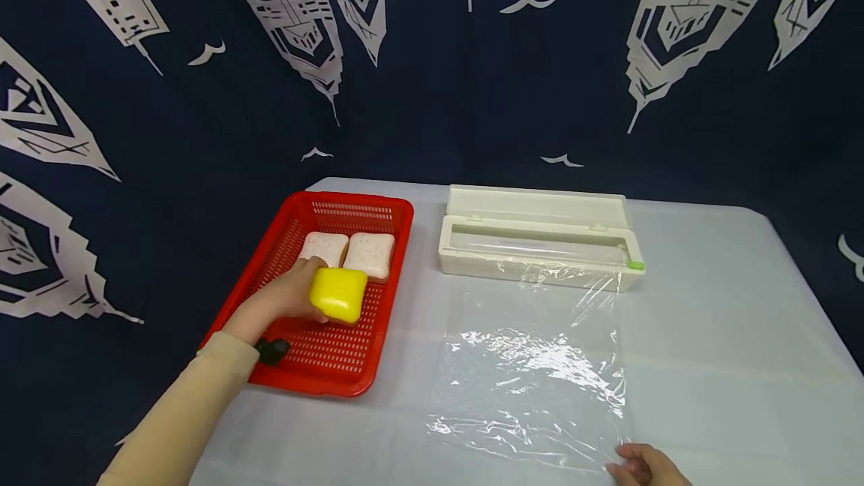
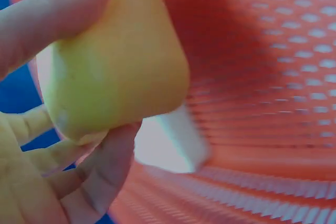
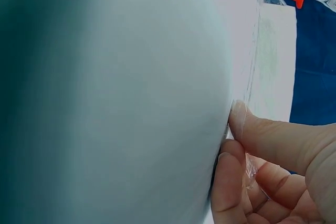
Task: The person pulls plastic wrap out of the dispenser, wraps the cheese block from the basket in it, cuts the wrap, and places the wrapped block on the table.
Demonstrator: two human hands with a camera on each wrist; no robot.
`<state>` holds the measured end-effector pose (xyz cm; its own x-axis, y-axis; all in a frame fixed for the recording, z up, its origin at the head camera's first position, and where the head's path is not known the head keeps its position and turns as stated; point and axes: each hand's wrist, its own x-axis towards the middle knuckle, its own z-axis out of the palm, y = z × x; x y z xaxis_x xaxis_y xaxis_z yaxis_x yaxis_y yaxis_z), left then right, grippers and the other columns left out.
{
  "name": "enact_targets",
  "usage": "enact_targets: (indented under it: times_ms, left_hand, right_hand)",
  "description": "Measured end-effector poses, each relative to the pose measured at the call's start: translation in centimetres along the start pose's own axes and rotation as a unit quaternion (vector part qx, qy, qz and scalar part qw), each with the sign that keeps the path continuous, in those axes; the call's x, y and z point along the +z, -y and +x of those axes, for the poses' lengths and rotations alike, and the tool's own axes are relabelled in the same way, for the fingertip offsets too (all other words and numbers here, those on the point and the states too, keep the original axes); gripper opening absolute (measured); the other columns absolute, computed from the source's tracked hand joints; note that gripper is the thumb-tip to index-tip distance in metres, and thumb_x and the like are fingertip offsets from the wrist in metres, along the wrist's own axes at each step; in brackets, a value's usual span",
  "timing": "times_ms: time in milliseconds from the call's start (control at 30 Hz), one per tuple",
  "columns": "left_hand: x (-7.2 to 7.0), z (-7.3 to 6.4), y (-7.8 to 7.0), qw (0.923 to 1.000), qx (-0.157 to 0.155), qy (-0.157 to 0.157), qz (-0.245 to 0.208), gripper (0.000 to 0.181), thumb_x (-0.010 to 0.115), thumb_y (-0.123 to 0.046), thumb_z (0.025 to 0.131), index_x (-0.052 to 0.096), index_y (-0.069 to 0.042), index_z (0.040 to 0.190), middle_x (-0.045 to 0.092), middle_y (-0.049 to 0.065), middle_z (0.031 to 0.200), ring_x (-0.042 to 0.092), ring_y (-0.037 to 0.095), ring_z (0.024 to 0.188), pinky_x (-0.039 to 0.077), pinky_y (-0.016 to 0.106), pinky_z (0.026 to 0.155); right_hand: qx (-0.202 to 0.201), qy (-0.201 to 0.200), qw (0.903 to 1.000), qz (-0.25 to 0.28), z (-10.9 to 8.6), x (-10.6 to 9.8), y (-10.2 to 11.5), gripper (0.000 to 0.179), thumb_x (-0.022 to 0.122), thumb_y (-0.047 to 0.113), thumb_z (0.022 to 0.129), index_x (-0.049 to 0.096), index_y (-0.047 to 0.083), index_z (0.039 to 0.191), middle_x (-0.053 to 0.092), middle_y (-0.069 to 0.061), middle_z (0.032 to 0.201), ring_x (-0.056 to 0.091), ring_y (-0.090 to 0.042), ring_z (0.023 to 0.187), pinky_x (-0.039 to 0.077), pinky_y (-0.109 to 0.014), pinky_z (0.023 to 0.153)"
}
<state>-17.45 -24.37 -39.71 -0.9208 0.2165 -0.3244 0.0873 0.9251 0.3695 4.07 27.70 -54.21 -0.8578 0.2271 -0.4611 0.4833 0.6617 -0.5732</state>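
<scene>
My left hand (image 1: 297, 292) grips a glossy yellow rounded-square block (image 1: 339, 295) above the red basket (image 1: 386, 336). In the left wrist view the thumb lies on one face of the yellow block (image 2: 121, 66) and fingers curl under its lower end. Two pale, speckled, bread-shaped blocks, one on the left (image 1: 325, 247) and one on the right (image 1: 370, 255), lie in the basket just beyond. At the front right, my right hand (image 1: 649, 465) pinches the near right corner of a clear plastic wrap sheet (image 1: 533, 373) between thumb and fingers.
From an open white dispenser box (image 1: 540, 270) at the back, the wrap runs forward over the white table (image 1: 729, 336). A green piece (image 1: 636, 265) sits at its right end. Something dark and rounded (image 1: 273, 351) shows beside my left wrist. Dark patterned cloth (image 1: 432, 96) hangs behind.
</scene>
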Motion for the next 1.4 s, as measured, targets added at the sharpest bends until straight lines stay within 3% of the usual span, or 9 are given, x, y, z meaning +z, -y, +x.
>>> enact_targets:
  times_ms: [200, 333, 433, 533, 733, 900, 1033, 1167, 1400]
  left_hand:
    - [-2.1, -2.9, -4.3, 0.9919, 0.05, -0.117, -0.007, 0.092, 0.087, -0.027, 0.073, 0.031, 0.0, 0.141, 0.045, 0.022, 0.127, 0.052, 0.038, 0.106, 0.05, 0.055, 0.092]
    - [-1.5, -4.8, -9.0, 0.9804, 0.103, -0.165, -0.03, 0.094, 0.088, -0.03, 0.072, 0.033, -0.005, 0.144, 0.046, 0.015, 0.132, 0.051, 0.033, 0.111, 0.051, 0.05, 0.093]
    - [-0.1, -5.9, -12.8, 0.9736, 0.137, -0.174, -0.055, 0.095, 0.089, -0.032, 0.07, 0.035, -0.009, 0.145, 0.047, 0.01, 0.136, 0.053, 0.028, 0.109, 0.052, 0.045, 0.091]
    - [2.1, -6.1, -16.2, 0.9699, 0.158, -0.166, -0.082, 0.094, 0.09, -0.033, 0.069, 0.038, -0.012, 0.144, 0.048, 0.008, 0.136, 0.057, 0.027, 0.103, 0.054, 0.042, 0.088]
    - [8.1, -4.0, -21.0, 0.9711, 0.175, -0.123, -0.107, 0.094, 0.089, -0.036, 0.069, 0.038, -0.011, 0.144, 0.048, 0.013, 0.136, 0.06, 0.028, 0.099, 0.054, 0.042, 0.085]
    - [12.8, -1.7, -23.2, 0.9779, 0.17, -0.074, -0.097, 0.094, 0.09, -0.035, 0.068, 0.04, -0.009, 0.144, 0.049, 0.013, 0.134, 0.062, 0.028, 0.097, 0.053, 0.038, 0.082]
    - [15.5, -0.4, -24.0, 0.9804, 0.168, -0.059, -0.085, 0.093, 0.09, -0.035, 0.068, 0.041, -0.008, 0.143, 0.05, 0.014, 0.132, 0.063, 0.028, 0.097, 0.053, 0.037, 0.08]
    - [17.2, 0.5, -24.4, 0.9812, 0.169, -0.058, -0.073, 0.093, 0.09, -0.034, 0.069, 0.042, -0.006, 0.143, 0.051, 0.015, 0.131, 0.063, 0.028, 0.1, 0.054, 0.038, 0.083]
    - [18.8, 1.1, -24.4, 0.9833, 0.169, -0.046, -0.05, 0.096, 0.091, -0.032, 0.068, 0.04, -0.004, 0.144, 0.05, 0.016, 0.133, 0.062, 0.03, 0.105, 0.054, 0.041, 0.086]
  right_hand:
    - [-0.03, -0.048, 0.9976, -0.041, -0.7, -0.6, 1.6, 0.041, 0.077, 0.018, 0.082, 0.062, -0.01, 0.11, 0.062, 0.0, 0.079, 0.056, -0.01, 0.069, 0.043, -0.019, 0.055]
    - [-0.031, -0.078, 0.9956, -0.043, -1.3, -0.7, 2.2, 0.036, 0.078, 0.015, 0.081, 0.065, -0.007, 0.106, 0.063, -0.001, 0.079, 0.058, -0.011, 0.069, 0.043, -0.019, 0.055]
    - [-0.016, -0.088, 0.9953, -0.037, -1.5, -0.7, 2.4, 0.035, 0.078, 0.014, 0.08, 0.065, -0.006, 0.106, 0.062, -0.002, 0.079, 0.058, -0.013, 0.07, 0.043, -0.02, 0.055]
    - [-0.004, -0.095, 0.9949, -0.033, -1.5, -0.7, 2.4, 0.034, 0.078, 0.012, 0.08, 0.065, -0.006, 0.106, 0.061, -0.003, 0.079, 0.056, -0.014, 0.071, 0.042, -0.02, 0.055]
    - [-0.031, -0.092, 0.9946, -0.036, -1.8, -0.8, 2.1, 0.033, 0.078, 0.014, 0.081, 0.066, -0.005, 0.105, 0.062, -0.001, 0.08, 0.054, -0.01, 0.069, 0.043, -0.019, 0.057]
    - [-0.04, -0.089, 0.9945, -0.037, -2.0, -0.8, 2.0, 0.031, 0.078, 0.015, 0.081, 0.067, -0.004, 0.103, 0.062, 0.001, 0.08, 0.052, -0.007, 0.068, 0.042, -0.019, 0.058]
    - [-0.033, -0.091, 0.9945, -0.04, -1.9, -0.7, 2.0, 0.028, 0.078, 0.014, 0.081, 0.067, -0.002, 0.101, 0.063, 0.0, 0.081, 0.055, -0.01, 0.07, 0.043, -0.019, 0.058]
    - [-0.035, -0.092, 0.9943, -0.042, -1.9, -0.8, 1.9, 0.027, 0.077, 0.015, 0.082, 0.067, -0.001, 0.101, 0.064, -0.001, 0.082, 0.056, -0.011, 0.071, 0.044, -0.019, 0.059]
    - [-0.041, -0.104, 0.9931, -0.036, -2.7, -0.7, 2.1, 0.026, 0.077, 0.012, 0.081, 0.067, -0.002, 0.099, 0.062, 0.0, 0.079, 0.055, -0.009, 0.068, 0.044, -0.018, 0.058]
